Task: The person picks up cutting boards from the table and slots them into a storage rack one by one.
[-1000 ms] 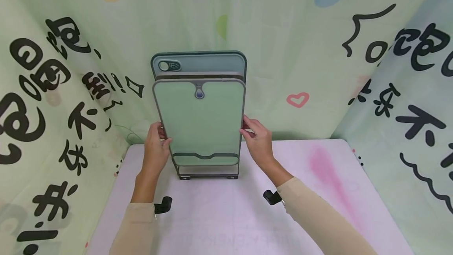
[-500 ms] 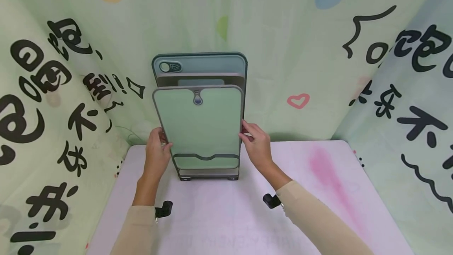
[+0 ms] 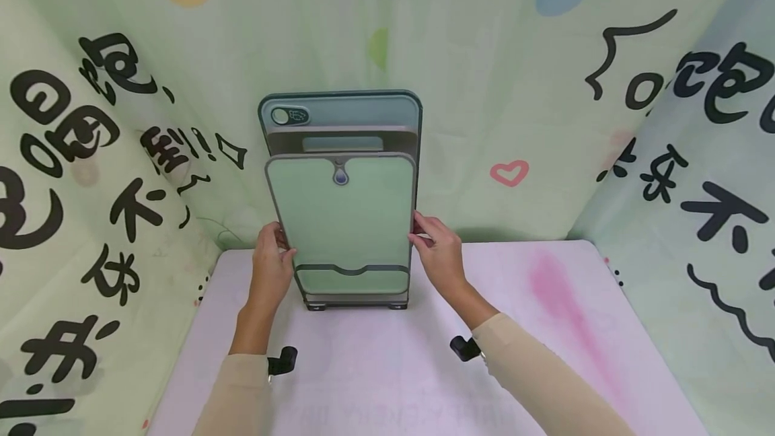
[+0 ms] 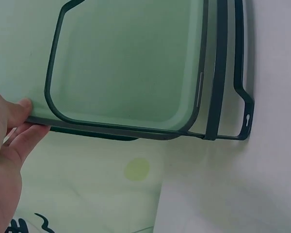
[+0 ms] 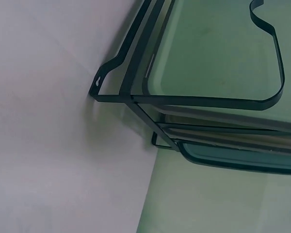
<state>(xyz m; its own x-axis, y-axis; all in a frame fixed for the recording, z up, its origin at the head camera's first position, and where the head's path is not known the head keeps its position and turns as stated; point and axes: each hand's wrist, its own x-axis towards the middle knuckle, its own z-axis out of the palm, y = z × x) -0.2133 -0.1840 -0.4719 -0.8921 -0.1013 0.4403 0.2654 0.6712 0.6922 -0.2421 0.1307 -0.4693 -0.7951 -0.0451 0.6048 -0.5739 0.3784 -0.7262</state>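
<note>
A light green cutting board (image 3: 345, 221) with a grey rim and a drop-shaped inset near its top stands upright in a dark metal rack (image 5: 203, 100). My left hand (image 3: 272, 266) pinches its left edge between thumb and fingers. At the opposite edge, my right hand (image 3: 440, 249) does the same a little higher up. The rack's wavy front bar crosses the board's lower part. Behind it rises a taller blue-grey board (image 3: 357, 105) with a round hole at the upper left. Between the two, the top of a grey-edged board (image 3: 283, 141) with a long slot shows.
The rack's feet (image 3: 317, 307) rest on a pale pinkish tabletop (image 3: 375, 375) that has a pink smear at the right. Printed cloth hangs (image 3: 514, 86) at the back and both sides, with its back part close behind the boards.
The green board has slid down in the rack, both hands lowering with it. More of the slotted board behind now shows above its top edge. The rack has stayed put.
</note>
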